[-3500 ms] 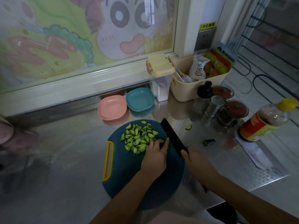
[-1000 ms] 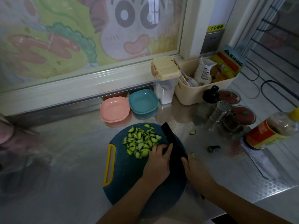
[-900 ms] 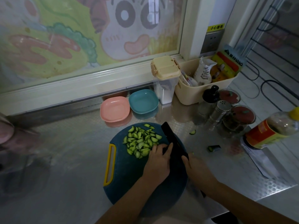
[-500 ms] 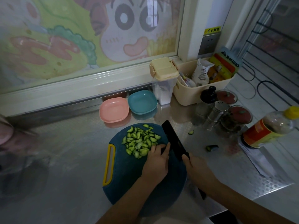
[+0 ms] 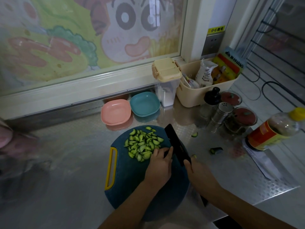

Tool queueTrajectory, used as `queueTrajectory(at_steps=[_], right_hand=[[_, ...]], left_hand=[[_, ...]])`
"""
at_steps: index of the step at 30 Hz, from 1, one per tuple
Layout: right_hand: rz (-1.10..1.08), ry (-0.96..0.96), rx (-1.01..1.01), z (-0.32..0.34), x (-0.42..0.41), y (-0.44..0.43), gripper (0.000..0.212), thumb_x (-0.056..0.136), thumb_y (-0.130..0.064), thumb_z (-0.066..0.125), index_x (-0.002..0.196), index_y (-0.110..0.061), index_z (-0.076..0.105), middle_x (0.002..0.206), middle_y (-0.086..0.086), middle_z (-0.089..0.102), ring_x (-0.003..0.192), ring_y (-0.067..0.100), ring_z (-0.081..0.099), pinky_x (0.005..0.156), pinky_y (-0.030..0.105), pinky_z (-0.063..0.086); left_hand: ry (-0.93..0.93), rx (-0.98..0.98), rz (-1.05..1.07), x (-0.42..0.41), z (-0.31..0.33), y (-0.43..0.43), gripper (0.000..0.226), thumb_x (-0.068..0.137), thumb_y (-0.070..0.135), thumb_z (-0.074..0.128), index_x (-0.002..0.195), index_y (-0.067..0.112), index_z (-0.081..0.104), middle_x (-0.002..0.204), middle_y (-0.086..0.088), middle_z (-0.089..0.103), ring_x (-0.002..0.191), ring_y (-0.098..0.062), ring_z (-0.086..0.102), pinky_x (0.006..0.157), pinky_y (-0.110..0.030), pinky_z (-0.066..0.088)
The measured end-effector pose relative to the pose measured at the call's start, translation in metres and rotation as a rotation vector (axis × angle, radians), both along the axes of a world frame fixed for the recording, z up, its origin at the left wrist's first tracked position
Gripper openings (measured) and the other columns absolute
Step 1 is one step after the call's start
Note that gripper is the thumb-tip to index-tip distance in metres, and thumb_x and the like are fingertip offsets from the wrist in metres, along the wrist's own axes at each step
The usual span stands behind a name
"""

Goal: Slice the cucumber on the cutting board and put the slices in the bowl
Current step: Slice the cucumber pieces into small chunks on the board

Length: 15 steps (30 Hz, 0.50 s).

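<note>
A round dark blue cutting board (image 5: 130, 184) with a yellow handle lies on the steel counter. A heap of several green cucumber slices (image 5: 142, 145) covers its far part. My left hand (image 5: 159, 164) rests on the board just right of the heap, fingers curled against the flat of a black knife (image 5: 177, 144); whether it holds a cucumber piece is hidden. My right hand (image 5: 198, 172) is shut on the knife's handle, blade edge down on the board. Behind the board stand a pink bowl (image 5: 116, 112) and a teal bowl (image 5: 144, 104), both with nothing inside.
Cucumber scraps (image 5: 216, 150) lie on the counter right of the board. Spice jars and a shaker (image 5: 222, 113) stand at the right, with a yellow-capped bottle (image 5: 274, 129) beyond. A beige caddy (image 5: 206, 86) and lidded container (image 5: 166, 83) sit by the window sill.
Both hands and the knife have stayed in nearly the same spot beside the slice heap, with small chopping shifts. The view itself has drifted slightly.
</note>
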State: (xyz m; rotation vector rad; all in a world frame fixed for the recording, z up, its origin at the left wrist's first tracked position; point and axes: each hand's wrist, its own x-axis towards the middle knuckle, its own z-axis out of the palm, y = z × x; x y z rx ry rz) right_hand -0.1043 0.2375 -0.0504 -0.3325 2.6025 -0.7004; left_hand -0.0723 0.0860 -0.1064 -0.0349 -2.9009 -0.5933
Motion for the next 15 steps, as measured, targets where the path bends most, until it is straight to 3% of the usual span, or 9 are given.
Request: queueTrajectory(at_steps=[5,9,15], right_hand=[[0.018,0.038,0.066,-0.004,-0.001,-0.002,0.036,0.100,-0.035,0.029,0.097,-0.008,0.051,0.084,0.009,0.064,0.074,0.021,0.062,0.068,0.033,0.051],[0.010,-0.089,0.050,-0.003,-0.005,-0.009,0.037,0.098,-0.038,0.025,0.105,-0.008,0.046,0.093,0.012,0.060,0.089,0.030,0.060,0.081,0.037,0.049],[-0.031,-0.136,-0.020,-0.002,0.003,-0.018,0.034,0.101,-0.030,0.028,0.114,-0.003,0.044,0.103,0.017,0.057,0.097,0.029,0.057,0.080,0.030,0.041]], left_hand=[[-0.002,0.029,0.003,-0.001,-0.002,-0.001,0.047,0.089,0.025,0.036,0.128,0.007,0.056,0.112,-0.007,0.059,0.097,-0.021,0.044,0.079,-0.031,0.050],[0.003,0.052,-0.006,-0.001,-0.004,-0.001,0.046,0.088,0.024,0.037,0.127,0.006,0.056,0.111,-0.007,0.060,0.095,-0.021,0.045,0.078,-0.031,0.050],[0.017,0.064,-0.001,-0.001,-0.001,-0.001,0.046,0.087,0.023,0.038,0.125,0.006,0.058,0.108,-0.007,0.061,0.094,-0.019,0.042,0.077,-0.029,0.050]])
